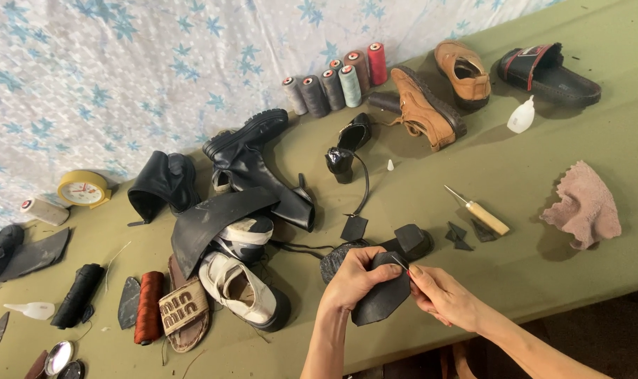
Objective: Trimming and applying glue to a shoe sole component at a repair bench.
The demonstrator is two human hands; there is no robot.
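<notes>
1. Resting near the table's front edge, a dark leather patch [382, 298] is pinched by the left hand [354, 277]; judged thin, light, floppy, best gripped at its edges.
2. The right hand [442, 295] is closed on a small red-tipped tool [401, 264] at the patch's upper edge.
3. Just behind them lies a black heeled shoe [403, 242]; a wooden-handled awl [479, 210] lies farther right on the green table [579, 274].

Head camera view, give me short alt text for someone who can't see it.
Two bare hands work at the near edge of an olive-green table: the left hand holds a flat black leather piece while the right hand pinches a thin red-tipped tool against it. Shoes, thread spools, a wooden-handled awl and a pink rag lie around.
</notes>
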